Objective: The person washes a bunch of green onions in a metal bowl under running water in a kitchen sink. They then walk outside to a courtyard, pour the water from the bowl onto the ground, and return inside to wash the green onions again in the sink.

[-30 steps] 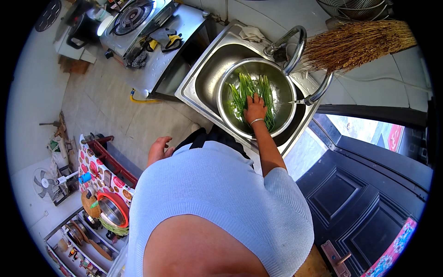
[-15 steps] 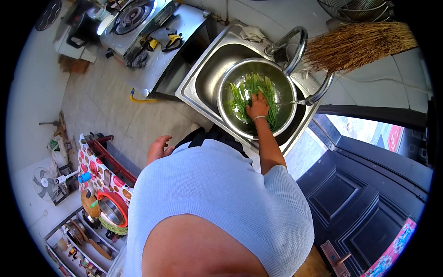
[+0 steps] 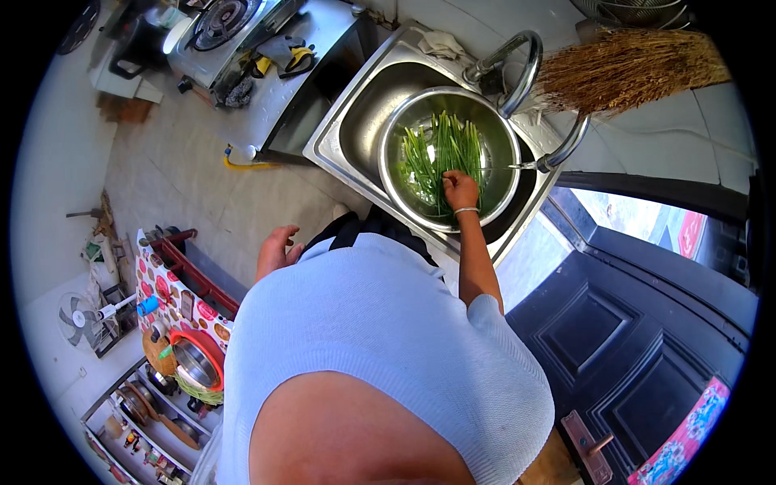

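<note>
1. Here we stand at the sink [image 3: 343,141], looking straight down over our pale blue top [image 3: 380,347], which hides most of our body and both upper arms.
2. Our right hand [image 3: 461,191] reaches into the round metal bowl [image 3: 396,174] that sits inside the sink. The fingers are curled down onto the bunch of green stalks [image 3: 440,149]; they seem closed lightly on a few stalks, though from this height we cannot tell how firm the hold is.
3. The stalks lie fanned across the bowl, mostly lengthwise from our side toward the tap, and the shine on them suggests water. Keeping them in the bowl probably holds them together and off the sink floor.
4. The curved tap [image 3: 517,69] arches over the far rim of the bowl, so water would fall into it. A second handle-like metal bar [image 3: 562,149] juts out at the sink's right edge.
5. Our left hand [image 3: 275,250] hangs at our side, well apart from the sink, with the fingers loosely half-open and holding nothing.
6. A straw broom [image 3: 630,69] lies on the ledge beyond the tap. A gas stove [image 3: 226,20] stands to the left, a dark door [image 3: 638,339] is at our right, and a shelf with pots [image 3: 174,380] sits at lower left.
</note>
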`<action>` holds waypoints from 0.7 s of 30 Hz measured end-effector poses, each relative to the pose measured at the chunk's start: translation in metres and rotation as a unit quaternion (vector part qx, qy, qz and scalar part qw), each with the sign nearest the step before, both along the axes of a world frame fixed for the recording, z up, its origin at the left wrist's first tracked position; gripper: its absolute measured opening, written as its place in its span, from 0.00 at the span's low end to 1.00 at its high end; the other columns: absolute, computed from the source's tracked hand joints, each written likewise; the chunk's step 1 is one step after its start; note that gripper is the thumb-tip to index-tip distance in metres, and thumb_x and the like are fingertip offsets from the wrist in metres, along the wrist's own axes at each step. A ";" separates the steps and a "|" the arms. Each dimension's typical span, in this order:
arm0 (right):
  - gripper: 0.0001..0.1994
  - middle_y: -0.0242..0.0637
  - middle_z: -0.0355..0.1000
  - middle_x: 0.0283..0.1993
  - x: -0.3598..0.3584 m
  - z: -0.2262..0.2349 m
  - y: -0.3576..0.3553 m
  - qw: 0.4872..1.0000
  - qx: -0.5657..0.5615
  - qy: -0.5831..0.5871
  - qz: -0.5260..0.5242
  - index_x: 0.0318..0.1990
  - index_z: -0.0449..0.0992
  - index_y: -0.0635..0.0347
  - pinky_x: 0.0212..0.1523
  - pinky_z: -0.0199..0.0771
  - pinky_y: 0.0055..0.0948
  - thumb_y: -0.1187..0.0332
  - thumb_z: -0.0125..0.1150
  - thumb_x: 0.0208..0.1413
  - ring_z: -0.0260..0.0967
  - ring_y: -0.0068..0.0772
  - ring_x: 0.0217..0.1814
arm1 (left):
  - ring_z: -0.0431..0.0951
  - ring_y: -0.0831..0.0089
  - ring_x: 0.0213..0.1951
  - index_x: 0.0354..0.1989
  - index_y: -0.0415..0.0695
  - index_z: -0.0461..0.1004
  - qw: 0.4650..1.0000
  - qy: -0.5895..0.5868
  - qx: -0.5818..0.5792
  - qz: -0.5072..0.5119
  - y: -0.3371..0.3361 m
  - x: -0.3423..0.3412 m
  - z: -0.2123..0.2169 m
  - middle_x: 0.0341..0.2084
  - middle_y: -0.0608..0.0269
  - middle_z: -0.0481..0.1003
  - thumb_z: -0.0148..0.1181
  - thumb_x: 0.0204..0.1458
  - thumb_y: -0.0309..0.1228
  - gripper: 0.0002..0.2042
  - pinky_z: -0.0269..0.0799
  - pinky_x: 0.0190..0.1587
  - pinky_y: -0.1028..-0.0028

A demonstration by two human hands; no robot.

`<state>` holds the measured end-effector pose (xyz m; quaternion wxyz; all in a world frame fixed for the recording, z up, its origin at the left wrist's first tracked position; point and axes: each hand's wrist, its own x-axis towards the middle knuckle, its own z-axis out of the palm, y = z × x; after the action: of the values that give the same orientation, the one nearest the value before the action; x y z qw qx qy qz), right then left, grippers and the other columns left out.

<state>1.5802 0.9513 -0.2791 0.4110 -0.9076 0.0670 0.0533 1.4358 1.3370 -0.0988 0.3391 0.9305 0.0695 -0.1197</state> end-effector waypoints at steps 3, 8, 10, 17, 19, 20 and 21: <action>0.07 0.42 0.75 0.28 -0.004 0.007 0.014 0.996 -0.025 -0.032 0.085 0.32 0.77 0.58 0.34 0.73 0.31 0.74 0.59 0.42 0.73 0.40 0.29 | 0.75 0.60 0.33 0.43 0.39 0.70 1.000 0.006 -0.013 -0.002 -0.003 0.003 -0.001 0.36 0.51 0.73 0.62 0.40 0.21 0.18 0.71 0.36 0.68; 0.09 0.43 0.74 0.33 0.009 0.010 0.043 0.981 -0.104 -0.055 0.156 0.33 0.76 0.54 0.35 0.71 0.42 0.72 0.56 0.40 0.71 0.46 0.34 | 0.75 0.63 0.32 0.42 0.38 0.70 0.999 -0.002 -0.018 -0.027 -0.005 0.009 -0.006 0.35 0.52 0.73 0.64 0.39 0.21 0.18 0.72 0.35 0.69; 0.09 0.43 0.74 0.33 0.018 0.010 0.049 0.967 -0.181 0.042 0.174 0.32 0.76 0.55 0.36 0.71 0.41 0.72 0.57 0.40 0.71 0.47 0.34 | 0.75 0.61 0.33 0.43 0.39 0.70 0.999 0.014 -0.015 -0.025 -0.008 0.011 -0.003 0.36 0.51 0.73 0.63 0.39 0.22 0.18 0.72 0.36 0.69; 0.07 0.45 0.74 0.31 0.015 0.014 0.030 0.970 -0.068 0.074 0.221 0.30 0.77 0.56 0.35 0.73 0.40 0.71 0.55 0.40 0.72 0.48 0.33 | 0.75 0.60 0.34 0.42 0.39 0.71 1.000 0.028 -0.001 -0.013 -0.006 0.006 -0.002 0.37 0.51 0.73 0.63 0.39 0.21 0.18 0.72 0.37 0.68; 0.08 0.47 0.74 0.34 0.011 0.036 0.013 0.968 -0.080 0.077 0.225 0.30 0.78 0.57 0.36 0.73 0.41 0.73 0.55 0.40 0.72 0.49 0.36 | 0.75 0.61 0.33 0.42 0.38 0.70 1.000 0.023 -0.003 -0.011 -0.003 0.003 -0.005 0.36 0.51 0.73 0.63 0.40 0.22 0.18 0.72 0.36 0.69; 0.09 0.48 0.74 0.35 0.010 0.048 0.005 0.967 -0.085 0.079 0.226 0.31 0.78 0.58 0.37 0.74 0.41 0.74 0.55 0.40 0.73 0.50 0.37 | 0.76 0.62 0.32 0.42 0.38 0.70 1.000 0.021 -0.004 -0.009 -0.002 0.001 -0.006 0.35 0.50 0.72 0.64 0.40 0.23 0.18 0.72 0.35 0.69; 0.09 0.48 0.74 0.35 0.007 0.061 -0.002 0.951 -0.160 0.121 0.237 0.30 0.78 0.58 0.37 0.74 0.41 0.74 0.54 0.41 0.73 0.49 0.38 | 0.75 0.62 0.32 0.42 0.38 0.70 1.000 0.020 -0.007 -0.010 -0.002 0.001 -0.007 0.35 0.50 0.72 0.64 0.40 0.23 0.18 0.72 0.35 0.69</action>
<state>1.5872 0.9493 -0.2184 0.2249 -0.9378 -0.0934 0.2473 1.4365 1.3353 -0.1059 0.3428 0.9262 0.0662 -0.1422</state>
